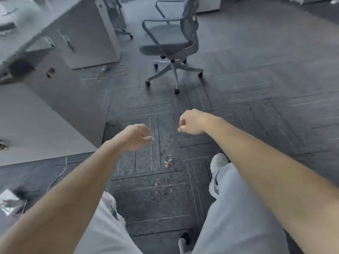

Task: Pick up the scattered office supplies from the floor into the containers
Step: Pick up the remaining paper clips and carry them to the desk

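Carpet (256, 88) in dark grey tiles covers the office floor, with a pale desk (55, 99) along the left and a grey swivel chair (172, 43) standing ahead. Two bare forearms reach forward and down over pale trouser legs (238, 208). The left hand (137, 137) hangs bent at the wrist, its fingers loosely curled and pointing down, with nothing visible in them. The right hand (191, 121), slightly further forward, is balled, thumb against the curled fingers; whether it holds anything cannot be told. A light shoe (219, 160) stands just right of the paper clips (168, 160), which lie scattered on the carpet between the legs, touched by neither hand.
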